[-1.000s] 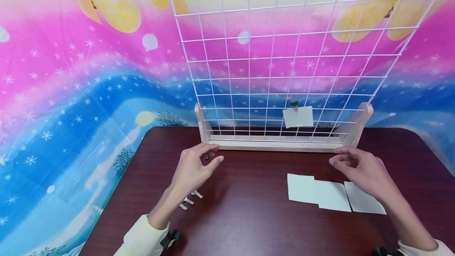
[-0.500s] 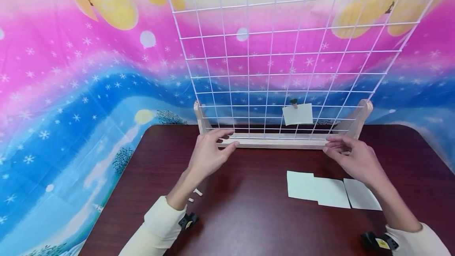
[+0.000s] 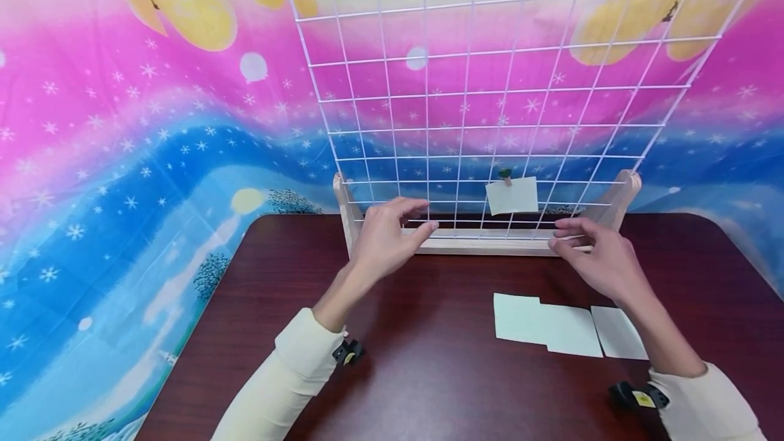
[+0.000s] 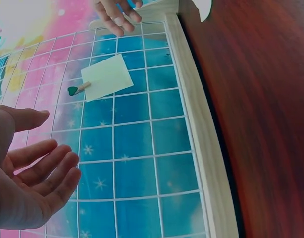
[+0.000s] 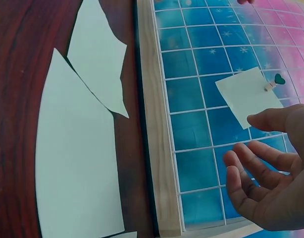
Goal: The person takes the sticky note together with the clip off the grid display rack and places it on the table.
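In the head view my left hand (image 3: 388, 237) is raised in front of the lower left of a white wire grid (image 3: 427, 92). Its thumb and fingers are spread apart with nothing between them, as the left wrist view also shows. My right hand (image 3: 597, 260) hovers by the grid's lower right, fingers loosely bent and holding nothing. Between the hands, a pale sticky note (image 3: 520, 196) hangs slightly tilted on the grid. A small wooden clothespin with a green heart (image 5: 279, 79) clips its top edge. Pale paper squares (image 3: 517, 318) lie in a row on the table, partly behind my right forearm.
The grid stands in a wooden base (image 3: 484, 247) with two upright side pieces, at the back of a dark red-brown table (image 3: 422, 373). A colourful snowflake-patterned cloth (image 3: 122, 175) hangs behind it. Small pegs seen earlier are hidden behind the left sleeve (image 3: 300, 359).
My left hand has moved up and to the right, toward the grid. The right hand has shifted slightly left and up. The hanging note and the paper squares have stayed put.
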